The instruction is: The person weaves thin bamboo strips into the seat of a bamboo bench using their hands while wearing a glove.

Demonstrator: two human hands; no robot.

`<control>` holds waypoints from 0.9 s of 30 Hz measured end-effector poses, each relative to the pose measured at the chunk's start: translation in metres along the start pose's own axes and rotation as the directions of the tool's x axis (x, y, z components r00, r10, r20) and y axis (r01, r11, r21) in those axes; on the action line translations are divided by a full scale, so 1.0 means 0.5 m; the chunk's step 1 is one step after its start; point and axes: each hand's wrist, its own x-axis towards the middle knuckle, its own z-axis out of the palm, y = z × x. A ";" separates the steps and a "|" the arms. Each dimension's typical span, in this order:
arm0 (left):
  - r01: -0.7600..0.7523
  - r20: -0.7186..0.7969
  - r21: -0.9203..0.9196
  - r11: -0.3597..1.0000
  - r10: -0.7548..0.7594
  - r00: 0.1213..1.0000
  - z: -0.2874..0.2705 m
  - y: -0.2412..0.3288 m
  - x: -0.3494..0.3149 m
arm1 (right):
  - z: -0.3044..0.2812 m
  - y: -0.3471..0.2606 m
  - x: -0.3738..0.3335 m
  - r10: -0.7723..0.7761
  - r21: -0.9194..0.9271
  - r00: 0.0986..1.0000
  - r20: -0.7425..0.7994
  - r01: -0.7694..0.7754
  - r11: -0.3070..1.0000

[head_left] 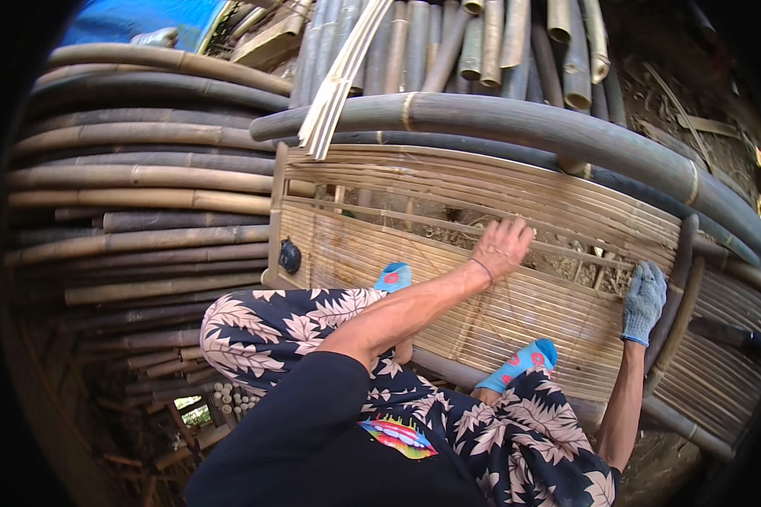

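A bamboo-slat panel [566, 317] lies before me, with close-set slats on its near and far sides and an open gap between them. Lengthwise through that gap runs a thin bamboo strip [566, 251]. My bare left hand [503, 247] is closed with its fingers curled over the strip near mid-length. At the panel's right end, my right hand [644, 302], in a grey knit glove, has its fingers pressed together at the strip's end, beside the dark end pole [681, 262]. The glove hides the strip's tip.
A thick bamboo pole [499, 114] lies along the panel's far edge. Pale split strips [340, 84] rest across its left end. Stacked poles [144, 177] fill the left side; more cut poles [418, 46] lie beyond. A small black object [289, 255] sits on the panel. My socked feet rest on the near slats.
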 end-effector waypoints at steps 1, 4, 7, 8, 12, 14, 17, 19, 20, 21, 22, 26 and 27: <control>0.025 0.005 -0.059 0.998 -0.025 1.000 -0.004 0.003 -0.015 | 0.008 -0.005 -0.001 0.003 -0.026 1.000 0.018 -0.003 1.000; 0.059 0.047 -0.233 0.971 -0.049 0.998 -0.019 -0.005 -0.035 | 0.028 -0.005 -0.009 -0.036 -0.023 0.999 0.020 0.037 0.999; 0.089 0.114 -0.347 0.933 -0.053 0.992 -0.016 -0.016 -0.012 | 0.024 0.016 -0.007 -0.070 -0.036 0.996 0.051 0.072 0.997; 0.093 0.125 -0.314 0.945 -0.056 0.991 -0.018 -0.023 -0.012 | 0.018 0.024 -0.007 -0.069 -0.050 0.995 0.068 0.072 0.996; 0.024 0.046 -0.341 0.940 -0.009 0.999 0.004 -0.002 -0.050 | 0.017 0.013 -0.049 -0.018 -0.115 0.969 0.245 0.047 0.992; -0.005 -0.036 -0.317 0.948 -0.007 0.999 0.020 0.004 -0.087 | 0.018 0.012 -0.051 -0.076 -0.077 0.978 0.193 0.092 0.993; 0.080 -0.065 -0.129 0.988 -0.089 0.994 -0.019 0.023 -0.062 | 0.002 0.046 -0.059 0.079 0.177 0.989 0.127 -0.101 0.979; 0.014 -0.029 -0.143 0.990 -0.018 0.999 -0.031 0.044 -0.025 | -0.079 0.047 -0.049 0.182 0.316 0.983 0.030 -0.183 0.931; -0.008 0.006 -0.146 0.989 0.009 1.000 -0.035 0.055 -0.015 | -0.161 0.038 -0.039 0.207 0.338 0.977 0.040 -0.208 0.918; -0.041 0.063 -0.212 0.977 0.055 0.996 -0.031 0.087 0.001 | -0.242 0.024 -0.035 0.302 0.482 0.932 0.201 -0.362 0.798; -0.081 0.090 -0.314 0.946 0.115 0.989 -0.026 0.127 0.017 | -0.331 -0.006 -0.025 0.332 0.479 0.886 0.324 -0.456 0.750; -0.187 0.066 -0.631 0.753 0.292 0.954 -0.022 0.342 0.098 | -0.589 -0.020 -0.040 0.234 0.436 0.878 0.418 -0.420 0.796; -0.096 0.182 -0.660 0.745 0.283 0.942 -0.030 0.378 0.115 | -0.616 -0.018 -0.042 0.203 0.455 0.922 0.329 -0.343 0.821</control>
